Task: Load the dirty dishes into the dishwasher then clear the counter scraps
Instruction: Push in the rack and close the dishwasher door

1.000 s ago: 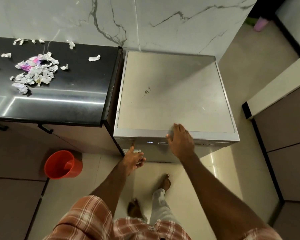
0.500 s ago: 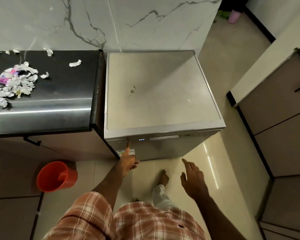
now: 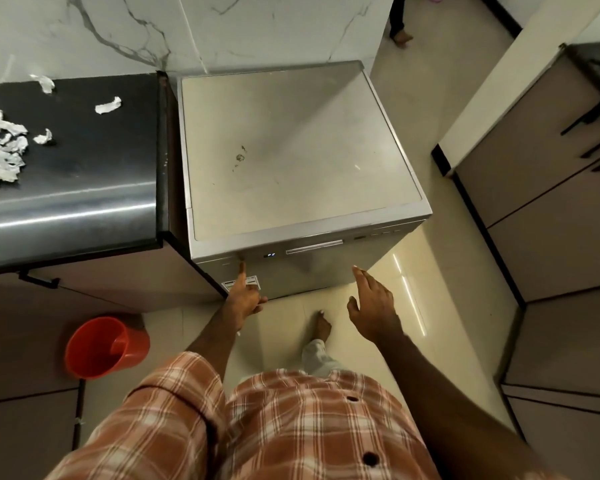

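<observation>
The silver dishwasher (image 3: pixel 291 150) stands with its door closed next to the black counter (image 3: pixel 84 174). My left hand (image 3: pixel 243 303) reaches up to its front panel (image 3: pixel 312 251), the index finger straight with its tip on the strip's left end beside a small lit display; the other fingers are curled. My right hand (image 3: pixel 374 306) hovers in front of the door with relaxed, spread fingers, touching nothing. Torn paper scraps (image 3: pixel 0 150) lie piled at the counter's left edge, with loose bits (image 3: pixel 108 105) nearer the dishwasher. No dishes show.
A red bucket (image 3: pixel 101 348) sits on the tiled floor under the counter, left of my legs. Brown cabinets (image 3: pixel 551 209) with dark handles line the right side. Another person's foot (image 3: pixel 399 33) shows at the far end of the aisle.
My right hand has come off the dishwasher's top front edge and dropped in front of the door. My left index finger stays on the panel. The view has shifted right.
</observation>
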Tool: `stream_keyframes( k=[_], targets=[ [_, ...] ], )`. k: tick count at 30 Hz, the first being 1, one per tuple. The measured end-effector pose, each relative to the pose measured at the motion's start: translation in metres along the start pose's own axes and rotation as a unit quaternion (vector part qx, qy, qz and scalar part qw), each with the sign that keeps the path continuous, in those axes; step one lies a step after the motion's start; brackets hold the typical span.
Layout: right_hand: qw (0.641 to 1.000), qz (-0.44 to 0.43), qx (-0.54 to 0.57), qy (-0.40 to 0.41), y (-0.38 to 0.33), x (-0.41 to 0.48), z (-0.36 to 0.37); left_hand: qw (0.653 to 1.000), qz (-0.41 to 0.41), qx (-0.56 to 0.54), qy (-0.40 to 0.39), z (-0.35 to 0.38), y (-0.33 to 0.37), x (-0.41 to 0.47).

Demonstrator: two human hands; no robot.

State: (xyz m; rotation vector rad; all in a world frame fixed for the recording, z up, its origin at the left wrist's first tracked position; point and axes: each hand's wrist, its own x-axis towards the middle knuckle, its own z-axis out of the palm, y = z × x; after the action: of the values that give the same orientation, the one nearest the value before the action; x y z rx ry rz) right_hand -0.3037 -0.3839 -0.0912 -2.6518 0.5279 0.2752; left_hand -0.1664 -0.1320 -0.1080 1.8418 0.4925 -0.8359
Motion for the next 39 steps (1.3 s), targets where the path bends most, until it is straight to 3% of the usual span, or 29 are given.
stream_keyframes(
  k=[8,26,28,30,35,39],
  targets=[
    [0.999,0.018,-0.013,-0.034,0.002,-0.006,0.008,0.999,-0.015,-0.039,0.012,0.011,0.006,0.001],
    [0.998,0.048,-0.009,-0.051,0.012,-0.013,0.015,0.997,0.022,0.078,-0.006,-0.006,0.008,-0.005],
    [0.996,0.062,0.009,-0.059,0.010,-0.012,0.020,0.980,0.077,0.185,-0.013,-0.009,0.016,-0.008],
    [0.996,0.064,0.024,-0.062,0.009,-0.007,0.022,0.934,0.173,0.313,-0.012,-0.008,0.026,-0.014],
    [0.995,0.054,0.053,-0.066,0.007,0.023,0.011,0.862,0.347,0.366,0.046,0.009,0.060,-0.029],
    [0.986,0.077,0.131,-0.072,0.023,0.062,-0.011,0.838,0.320,0.438,0.054,0.022,0.080,-0.034]
  ],
)
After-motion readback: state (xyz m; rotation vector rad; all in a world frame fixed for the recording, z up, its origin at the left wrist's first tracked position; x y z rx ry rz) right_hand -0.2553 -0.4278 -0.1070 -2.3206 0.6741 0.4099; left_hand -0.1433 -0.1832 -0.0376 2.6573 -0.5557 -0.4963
